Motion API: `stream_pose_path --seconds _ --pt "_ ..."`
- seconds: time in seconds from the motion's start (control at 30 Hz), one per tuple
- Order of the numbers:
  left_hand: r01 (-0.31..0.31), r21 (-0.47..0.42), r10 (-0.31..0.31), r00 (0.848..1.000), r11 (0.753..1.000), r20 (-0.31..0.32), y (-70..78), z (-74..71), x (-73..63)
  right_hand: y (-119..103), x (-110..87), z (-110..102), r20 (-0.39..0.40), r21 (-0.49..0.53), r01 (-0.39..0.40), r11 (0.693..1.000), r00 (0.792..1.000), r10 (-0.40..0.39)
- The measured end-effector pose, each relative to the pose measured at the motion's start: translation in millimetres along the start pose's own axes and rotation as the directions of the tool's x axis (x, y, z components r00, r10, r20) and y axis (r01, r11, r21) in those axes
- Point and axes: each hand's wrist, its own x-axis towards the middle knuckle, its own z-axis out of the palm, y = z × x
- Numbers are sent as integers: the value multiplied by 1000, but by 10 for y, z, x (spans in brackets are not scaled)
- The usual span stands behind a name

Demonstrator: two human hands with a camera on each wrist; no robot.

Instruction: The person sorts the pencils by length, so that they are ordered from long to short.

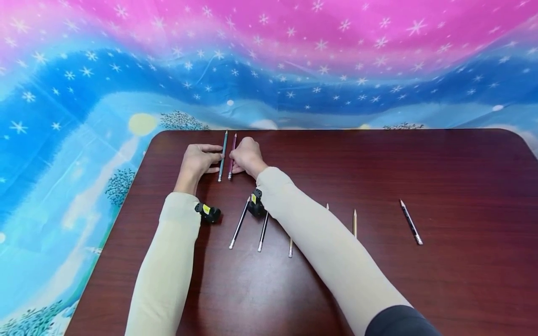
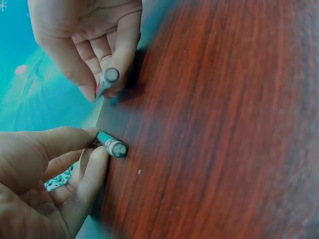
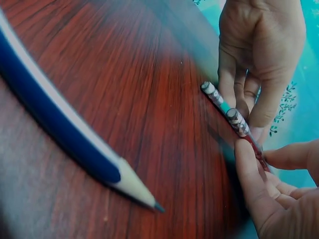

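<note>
At the far left part of the table, my left hand [image 1: 196, 162] pinches a teal pencil [image 1: 224, 143] between thumb and fingers. The pencil points away, its eraser end [image 2: 117, 149] nearest in the left wrist view. Just right of it, my right hand [image 1: 249, 156] pinches a dark red pencil [image 1: 234, 143], also tip away. A narrow gap separates the two pencils, which run nearly side by side. In the right wrist view, the red pencil's eraser end [image 3: 237, 120] overlaps the teal one, and the right thumb and fingertips are on its shaft.
Nearer on the dark red wooden table [image 1: 462, 186] lie a striped pencil [image 1: 238, 225], another dark pencil [image 1: 263, 233] and a gold one [image 1: 290, 248]. The right sleeve [image 1: 332, 247] partly covers several pencils. Farther right are a gold pencil [image 1: 355, 224] and a black pencil [image 1: 410, 221].
</note>
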Motion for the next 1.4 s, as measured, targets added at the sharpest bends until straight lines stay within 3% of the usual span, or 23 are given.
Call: stream_pose_path --seconds 0.2,0.37,0.5,0.8,1.07,1.4 --pt "6 5 -6 1000 1000 -3 16 -9 -4 -65 22 40 -37 -152 -22 988 999 17" --pt "8 4 -8 1000 1000 -8 19 -9 -5 -110 23 58 -21 -284 -9 959 1000 3" --pt "6 8 -6 1000 1000 -13 6 -2 4 -115 31 76 -11 -333 -7 943 1000 3" --pt "13 2 -13 1000 1000 -15 13 17 17 -123 52 68 -26 -284 -65 956 998 60" --pt "4 -20 -4 1000 1000 -10 3 42 30 -102 76 46 -48 -295 -75 953 997 64" --pt "-2 -14 1 1000 1000 -18 -13 23 27 -51 70 52 -44 -105 -87 991 996 83"
